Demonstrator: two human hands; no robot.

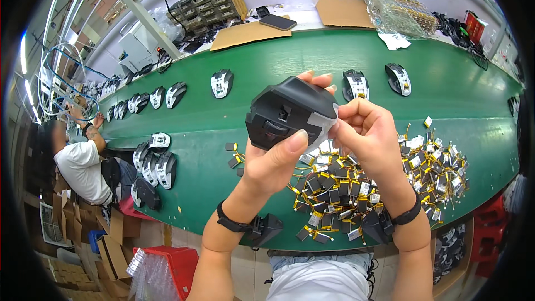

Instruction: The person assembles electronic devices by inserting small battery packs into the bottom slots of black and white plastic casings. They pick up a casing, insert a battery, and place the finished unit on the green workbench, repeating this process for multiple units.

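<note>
A black computer mouse is held up over the green table, tilted, with its scroll wheel side toward me. My left hand is closed around it, thumb on the near edge and fingertips showing behind the far edge. At the mouse's right end, my right hand pinches a light grey piece along its edge; whether that piece is loose or attached, I cannot tell. Below both hands lies a heap of small battery packs, silver and dark with yellow tape and thin wires.
More batteries spread to the right. Open mice stand beyond my hands, including one mouse and another; several mice cluster left. A co-worker sits far left. Cardboard and a phone lie at the back.
</note>
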